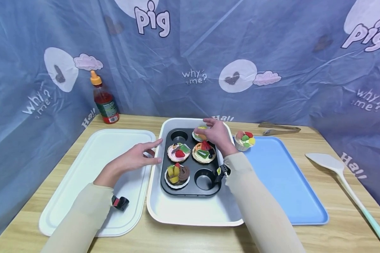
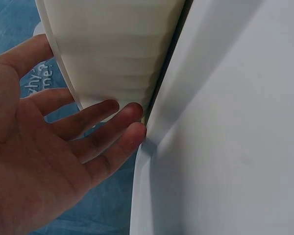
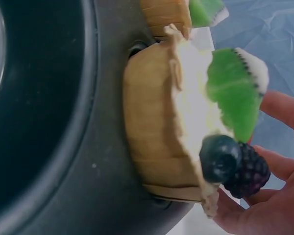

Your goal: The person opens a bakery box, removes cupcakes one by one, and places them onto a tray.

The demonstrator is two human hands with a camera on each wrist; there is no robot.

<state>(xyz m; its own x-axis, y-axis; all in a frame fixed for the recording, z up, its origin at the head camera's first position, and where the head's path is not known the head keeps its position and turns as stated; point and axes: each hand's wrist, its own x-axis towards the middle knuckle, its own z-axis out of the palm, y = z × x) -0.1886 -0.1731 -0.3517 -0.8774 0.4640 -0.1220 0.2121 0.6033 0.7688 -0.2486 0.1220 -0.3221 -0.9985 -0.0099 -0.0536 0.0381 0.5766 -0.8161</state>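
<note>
A black muffin tin [image 1: 190, 192] lies inside a white basin [image 1: 190, 212], several toy fruit tarts in its cups. My right hand [image 1: 220, 137] reaches over the back right tart [image 1: 200, 133], fingers loosely spread and partly covering it. Just in front sits a tart with kiwi and berries [image 3: 157, 122]; beyond this tart the right fingers show in the right wrist view. At the left are a pink-creamed tart [image 1: 178, 153] and a chocolate one [image 1: 176, 176]. My left hand [image 1: 131, 160] has its fingers extended, fingertips right at the basin's left rim.
A white tray [image 1: 126, 133] lies left, a blue tray [image 1: 288, 189] right. A fruit-topped cupcake [image 1: 244, 141] stands by the blue tray's back corner. Farther out are a sauce bottle [image 1: 105, 103], metal tongs [image 1: 280, 127] and a white spatula [image 1: 329, 162]. Patterned cloth [image 1: 190, 45] hangs behind.
</note>
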